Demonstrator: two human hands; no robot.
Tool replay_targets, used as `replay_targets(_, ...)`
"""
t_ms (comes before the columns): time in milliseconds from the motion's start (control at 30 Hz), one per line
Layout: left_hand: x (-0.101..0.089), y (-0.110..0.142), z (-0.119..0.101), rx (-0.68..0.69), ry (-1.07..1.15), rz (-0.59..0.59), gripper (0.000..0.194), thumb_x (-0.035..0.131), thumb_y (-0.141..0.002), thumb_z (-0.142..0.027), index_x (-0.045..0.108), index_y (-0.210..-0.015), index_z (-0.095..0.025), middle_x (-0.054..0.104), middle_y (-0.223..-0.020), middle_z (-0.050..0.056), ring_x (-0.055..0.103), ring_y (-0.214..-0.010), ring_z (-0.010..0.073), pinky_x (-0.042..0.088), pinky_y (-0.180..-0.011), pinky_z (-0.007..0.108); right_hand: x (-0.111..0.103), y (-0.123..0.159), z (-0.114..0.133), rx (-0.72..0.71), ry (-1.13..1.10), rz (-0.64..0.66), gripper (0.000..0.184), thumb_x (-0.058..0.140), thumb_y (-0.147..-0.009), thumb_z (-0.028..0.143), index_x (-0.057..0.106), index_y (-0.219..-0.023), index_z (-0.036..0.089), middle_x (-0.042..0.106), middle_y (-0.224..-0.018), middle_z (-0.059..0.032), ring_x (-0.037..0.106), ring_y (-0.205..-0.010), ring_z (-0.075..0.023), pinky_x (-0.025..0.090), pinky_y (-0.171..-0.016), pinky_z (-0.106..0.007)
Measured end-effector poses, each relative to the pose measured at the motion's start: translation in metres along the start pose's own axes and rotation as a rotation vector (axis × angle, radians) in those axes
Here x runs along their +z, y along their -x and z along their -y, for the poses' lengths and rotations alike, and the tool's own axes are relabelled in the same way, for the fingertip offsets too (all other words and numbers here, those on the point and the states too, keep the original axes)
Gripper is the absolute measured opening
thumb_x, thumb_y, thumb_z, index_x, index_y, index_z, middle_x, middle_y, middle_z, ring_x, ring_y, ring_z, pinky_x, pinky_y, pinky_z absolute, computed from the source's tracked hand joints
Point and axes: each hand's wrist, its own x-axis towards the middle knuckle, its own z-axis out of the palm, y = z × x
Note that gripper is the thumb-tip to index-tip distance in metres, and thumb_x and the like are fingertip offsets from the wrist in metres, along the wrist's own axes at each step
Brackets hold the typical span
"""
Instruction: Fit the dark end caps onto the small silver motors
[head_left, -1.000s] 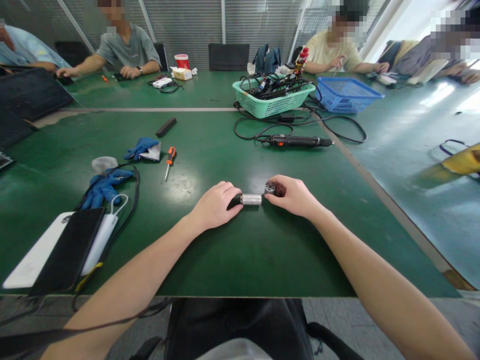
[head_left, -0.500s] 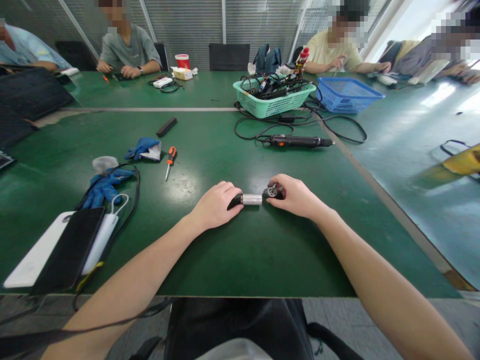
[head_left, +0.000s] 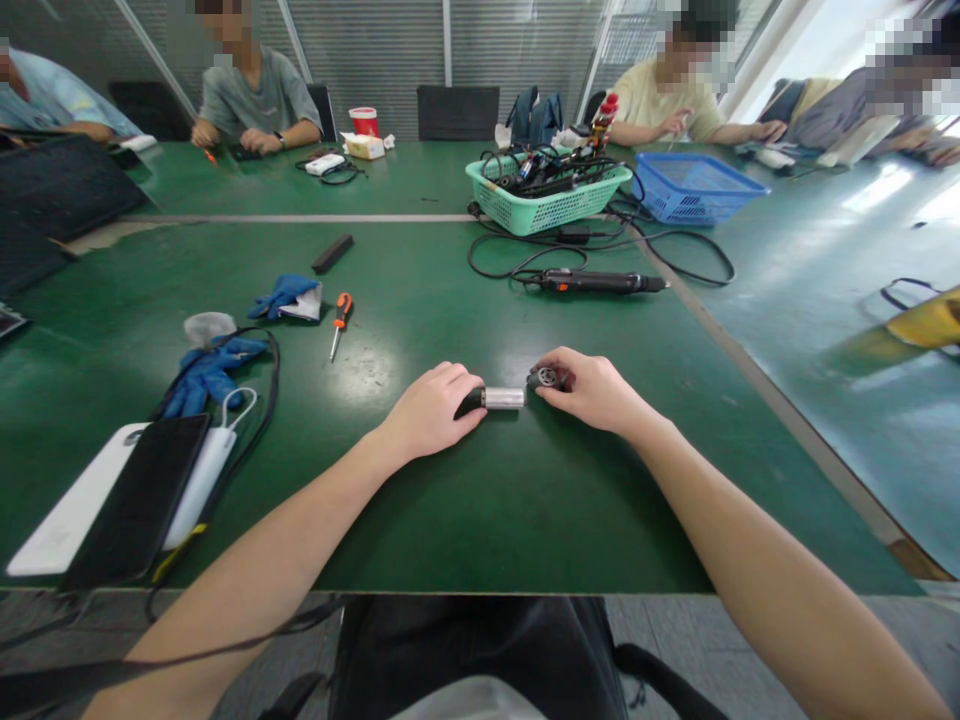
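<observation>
My left hand point(head_left: 436, 412) rests low over the green table, its fingers closed round the black end of a cylindrical piece with a silver barrel point(head_left: 504, 398). The bare silver end points right. Just beyond that end, my right hand point(head_left: 592, 388) pinches a small dark round part with a spoked, wheel-like face point(head_left: 547, 378). A narrow gap separates this part from the silver barrel. What lies under my left palm is hidden.
An orange-handled screwdriver point(head_left: 342, 322) and blue gloves point(head_left: 289, 299) lie to the left, near a black phone point(head_left: 139, 500). Ahead are a corded electric screwdriver point(head_left: 600, 283), a green basket point(head_left: 540, 212) of cables and a blue basket point(head_left: 697, 200). Several people sit around the table.
My right hand has shifted the small round part slightly up and right, tilting its spoked face a little, away from the silver barrel. My left hand stays put.
</observation>
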Motion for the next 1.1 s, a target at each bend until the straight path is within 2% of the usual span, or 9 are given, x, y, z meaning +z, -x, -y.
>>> replay_targets(100,0.000,0.000,0.001,0.002,-0.004,-0.003,0.022,0.060,-0.096,-0.034,0.061,-0.112,-0.019,0.062,-0.105,0.008,0.058,-0.101,0.0243,0.051,-0.089,0.039,-0.001,0.000,0.001,-0.006,0.039,-0.056,0.023,0.069,-0.082,0.036,0.068,-0.101,0.023,0.071,-0.082,-0.0009,0.063,-0.068,-0.0186,0.049,-0.069,-0.032)
replay_targets(200,0.000,-0.001,0.001,0.002,-0.004,0.001,0.023,0.060,-0.096,-0.035,0.061,-0.113,-0.019,0.062,-0.105,0.008,0.058,-0.101,0.0243,0.051,-0.089,0.040,-0.003,-0.001,0.001,-0.064,0.134,-0.092,0.022,0.065,-0.085,0.036,0.070,-0.101,0.022,0.074,-0.091,-0.0052,0.067,-0.078,-0.0224,0.050,-0.076,-0.035)
replay_targets(267,0.000,-0.001,0.001,-0.001,-0.002,0.002,0.023,0.060,-0.096,-0.035,0.062,-0.113,-0.019,0.062,-0.105,0.008,0.058,-0.101,0.0243,0.051,-0.090,0.040,-0.004,-0.001,0.000,-0.044,0.173,-0.083,0.029,0.065,-0.087,0.039,0.070,-0.109,0.022,0.074,-0.094,-0.0066,0.068,-0.082,-0.0243,0.050,-0.079,-0.036)
replay_targets(367,0.000,-0.001,0.000,-0.002,0.004,0.002,0.023,0.060,-0.096,-0.034,0.061,-0.113,-0.019,0.063,-0.106,0.008,0.058,-0.102,0.0245,0.051,-0.091,0.040,-0.004,-0.002,-0.003,0.047,0.176,-0.045,0.043,0.069,-0.084,0.044,0.064,-0.120,0.021,0.073,-0.087,-0.0045,0.067,-0.076,-0.0238,0.049,-0.073,-0.035)
replay_targets(467,0.001,0.000,0.000,-0.002,0.005,0.002,0.023,0.060,-0.096,-0.034,0.061,-0.114,-0.019,0.063,-0.106,0.008,0.058,-0.103,0.0243,0.051,-0.091,0.040,-0.004,-0.002,-0.006,-0.002,0.197,-0.023,0.031,0.070,-0.083,0.042,0.066,-0.106,0.021,0.070,-0.085,-0.0039,0.064,-0.074,-0.0223,0.047,-0.070,-0.034)
replay_targets(567,0.001,0.000,0.000,-0.004,0.005,0.000,0.023,0.060,-0.096,-0.034,0.061,-0.113,-0.019,0.063,-0.106,0.008,0.058,-0.102,0.0244,0.051,-0.091,0.040,-0.004,-0.001,-0.005,-0.116,0.204,-0.013,0.020,0.066,-0.085,0.037,0.070,-0.098,0.022,0.068,-0.089,-0.0056,0.063,-0.078,-0.0220,0.049,-0.076,-0.035)
replay_targets(767,0.000,0.000,-0.001,-0.001,0.008,0.006,0.023,0.060,-0.097,-0.034,0.061,-0.113,-0.019,0.062,-0.106,0.008,0.058,-0.103,0.0246,0.052,-0.091,0.040,-0.005,0.000,-0.002,-0.147,0.178,-0.046,0.025,0.067,-0.083,0.032,0.071,-0.106,0.022,0.066,-0.097,-0.0072,0.064,-0.084,-0.0229,0.051,-0.081,-0.036)
replay_targets(1100,0.001,0.000,0.000,-0.001,0.018,-0.005,0.022,0.060,-0.096,-0.034,0.061,-0.113,-0.020,0.062,-0.106,0.008,0.058,-0.102,0.0244,0.052,-0.089,0.039,-0.010,0.001,-0.006,-0.132,0.219,0.082,0.029,0.068,-0.083,0.030,0.068,-0.112,0.023,0.068,-0.103,-0.0074,0.066,-0.088,-0.0244,0.051,-0.083,-0.037)
